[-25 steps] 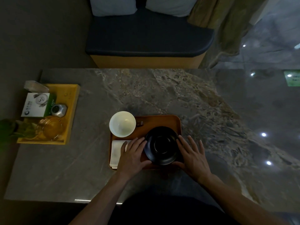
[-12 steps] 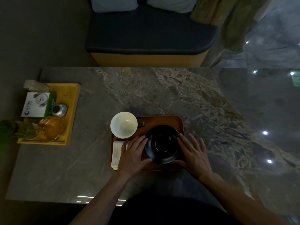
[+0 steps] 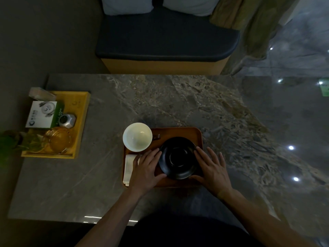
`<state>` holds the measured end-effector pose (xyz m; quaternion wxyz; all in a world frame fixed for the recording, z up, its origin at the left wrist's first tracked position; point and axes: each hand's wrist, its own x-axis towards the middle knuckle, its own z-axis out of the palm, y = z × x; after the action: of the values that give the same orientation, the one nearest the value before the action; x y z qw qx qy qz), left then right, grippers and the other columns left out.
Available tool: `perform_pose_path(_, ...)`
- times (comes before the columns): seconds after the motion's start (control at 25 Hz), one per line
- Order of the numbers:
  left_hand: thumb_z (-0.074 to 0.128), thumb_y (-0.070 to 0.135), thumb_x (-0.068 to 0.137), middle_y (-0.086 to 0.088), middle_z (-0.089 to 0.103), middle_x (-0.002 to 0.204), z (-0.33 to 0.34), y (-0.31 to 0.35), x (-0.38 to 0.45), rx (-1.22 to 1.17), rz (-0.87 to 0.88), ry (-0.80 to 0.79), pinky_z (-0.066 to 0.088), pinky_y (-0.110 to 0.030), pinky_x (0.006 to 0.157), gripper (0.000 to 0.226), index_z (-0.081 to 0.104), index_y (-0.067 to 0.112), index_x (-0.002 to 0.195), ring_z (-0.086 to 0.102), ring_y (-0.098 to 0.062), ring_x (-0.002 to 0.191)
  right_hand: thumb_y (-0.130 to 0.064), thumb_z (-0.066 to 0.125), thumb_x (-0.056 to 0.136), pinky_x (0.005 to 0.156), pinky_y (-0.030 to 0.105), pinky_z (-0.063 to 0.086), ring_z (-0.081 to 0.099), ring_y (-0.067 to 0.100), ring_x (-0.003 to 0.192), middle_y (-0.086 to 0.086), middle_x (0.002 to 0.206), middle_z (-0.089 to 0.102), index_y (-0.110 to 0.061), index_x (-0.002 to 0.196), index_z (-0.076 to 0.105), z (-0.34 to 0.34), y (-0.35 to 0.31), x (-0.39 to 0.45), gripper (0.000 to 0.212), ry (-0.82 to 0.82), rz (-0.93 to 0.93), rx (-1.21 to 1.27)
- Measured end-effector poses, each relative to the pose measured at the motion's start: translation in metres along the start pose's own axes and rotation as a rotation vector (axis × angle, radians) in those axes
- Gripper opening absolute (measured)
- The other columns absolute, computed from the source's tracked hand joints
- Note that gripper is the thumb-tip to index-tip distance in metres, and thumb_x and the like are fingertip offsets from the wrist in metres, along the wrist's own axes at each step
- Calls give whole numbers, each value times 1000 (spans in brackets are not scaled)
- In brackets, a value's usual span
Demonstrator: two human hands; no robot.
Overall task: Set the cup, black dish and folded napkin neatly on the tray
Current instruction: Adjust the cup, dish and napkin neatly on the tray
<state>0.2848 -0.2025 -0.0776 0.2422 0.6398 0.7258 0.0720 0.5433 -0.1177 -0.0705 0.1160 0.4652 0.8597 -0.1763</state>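
A brown tray (image 3: pixel 179 132) lies on the marble table in front of me. The white cup (image 3: pixel 137 136) stands at its far left corner. The round black dish (image 3: pixel 178 157) sits on the tray's right half. A folded white napkin (image 3: pixel 129 166) lies along the tray's left edge, partly under my left hand. My left hand (image 3: pixel 146 171) rests flat against the dish's left rim with fingers spread. On the dish's right side, my right hand (image 3: pixel 212 169) touches the rim, fingers spread too. Both hands cup the dish from its sides.
A yellow wooden tray (image 3: pixel 81 111) at the table's left holds a white box (image 3: pixel 41 114), a small silver object (image 3: pixel 67 120), a glass ashtray (image 3: pixel 57 140) and a plant. A small dark piece (image 3: pixel 156 136) lies on the brown tray behind the cup. A cushioned bench (image 3: pixel 165 41) stands beyond the table.
The dish and both hands have barely moved; the hands stay at the dish's sides. The view has shifted slightly.
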Motion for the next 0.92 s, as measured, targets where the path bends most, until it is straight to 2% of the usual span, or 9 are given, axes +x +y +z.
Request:
perform_pose_path(0.12,70,53,77,5,33,155,1,2,-1,8,-14,3,19,-45,114,84,34,25,147,26,-17,143,-74,43,77,114,64,17,18,33,147,-4,161,20,-23,151,26,0,1,2,92,-12,0,-3)
perform_pose_path(0.24,69,53,78,5,32,156,1,2,-1,10,-20,-6,22,-48,114,84,33,25,148,27,-18,143,-72,48,77,113,66,17,17,35,147,-4,161,19,-23,152,25,-2,0,2,92,-30,5,-8)
perform_pose_path(0.4,63,55,82,9,23,159,-1,2,-1,31,-26,-37,12,-44,116,83,24,29,151,17,-15,146,-70,53,78,114,65,16,15,33,148,-4,162,16,-24,152,22,-1,-3,0,93,-33,23,8)
perform_pose_path(0.64,63,53,83,10,21,160,-6,0,-1,8,-15,-62,11,-45,116,82,23,31,151,13,-14,146,-80,37,78,118,57,9,-1,26,150,-10,163,-1,-28,154,7,-3,-7,-2,97,-59,52,49)
perform_pose_path(0.8,68,51,81,6,38,152,-14,-18,-13,-65,50,1,23,-43,115,73,39,28,145,27,-17,142,-79,40,78,119,55,9,1,24,150,-8,162,6,-31,153,11,3,-28,-12,94,29,141,129)
perform_pose_path(0.92,73,46,79,0,50,143,-20,-45,-31,-111,76,43,33,-46,112,66,52,22,137,38,-20,136,-78,35,82,119,56,14,5,23,149,-4,161,18,-31,153,16,11,-53,-18,87,109,111,113)
